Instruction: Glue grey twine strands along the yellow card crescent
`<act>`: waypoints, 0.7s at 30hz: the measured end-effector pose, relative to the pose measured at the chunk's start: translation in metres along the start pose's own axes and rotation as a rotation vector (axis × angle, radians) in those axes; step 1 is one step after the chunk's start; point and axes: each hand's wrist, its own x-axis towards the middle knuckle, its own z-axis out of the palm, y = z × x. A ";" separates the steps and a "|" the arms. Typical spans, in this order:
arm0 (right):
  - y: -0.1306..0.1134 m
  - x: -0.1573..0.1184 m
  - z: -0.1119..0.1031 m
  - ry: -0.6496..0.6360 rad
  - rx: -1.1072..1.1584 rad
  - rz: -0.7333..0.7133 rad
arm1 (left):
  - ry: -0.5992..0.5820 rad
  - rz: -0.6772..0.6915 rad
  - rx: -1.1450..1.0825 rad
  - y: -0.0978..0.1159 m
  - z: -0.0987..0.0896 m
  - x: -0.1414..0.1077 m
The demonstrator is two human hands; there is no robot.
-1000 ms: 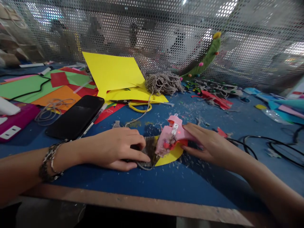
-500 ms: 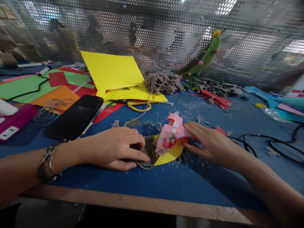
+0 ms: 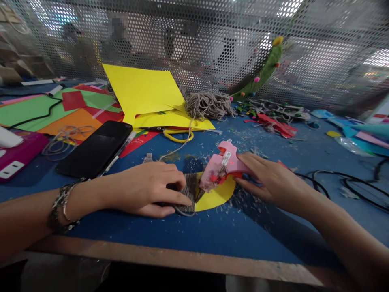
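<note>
A rounded piece of yellow paper (image 3: pixel 217 198) lies flat near the table's front edge, its left part covered in rows of grey yarn (image 3: pixel 191 187). My left hand (image 3: pixel 158 188) presses on the yarn-covered part, index finger and thumb stretched along it, the other fingers bent. The piece's left end is hidden beneath that hand. My right hand (image 3: pixel 263 178) is closed around the handle of a pink hot glue gun (image 3: pixel 220 166), which has a small red light and smudged residue. Its nozzle points down and left, close to the yarn's edge; whether it touches cannot be made out.
Yellow-handled scissors (image 3: pixel 179 137), a grey yarn bundle (image 3: pixel 209 106) and folded yellow paper (image 3: pixel 148 91) lie behind my hands. A black phone (image 3: pixel 95 148) and a magenta power strip (image 3: pixel 21 156) sit left. Black cable (image 3: pixel 343 174) loops at right. A perforated metal screen (image 3: pixel 200 44) stands behind.
The glue gun has shifted slightly right and tipped, uncovering more of the yellow paper; its nozzle stays near the yarn's edge. My left hand has hardly moved.
</note>
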 end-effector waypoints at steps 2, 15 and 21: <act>0.000 0.000 0.000 -0.008 0.000 0.012 | 0.004 0.003 0.002 0.000 0.000 0.000; 0.003 -0.001 0.002 0.004 -0.034 0.060 | -0.003 0.003 0.001 0.000 0.000 0.000; 0.006 -0.001 0.005 0.003 -0.003 0.088 | -0.002 0.006 0.007 0.000 -0.002 0.001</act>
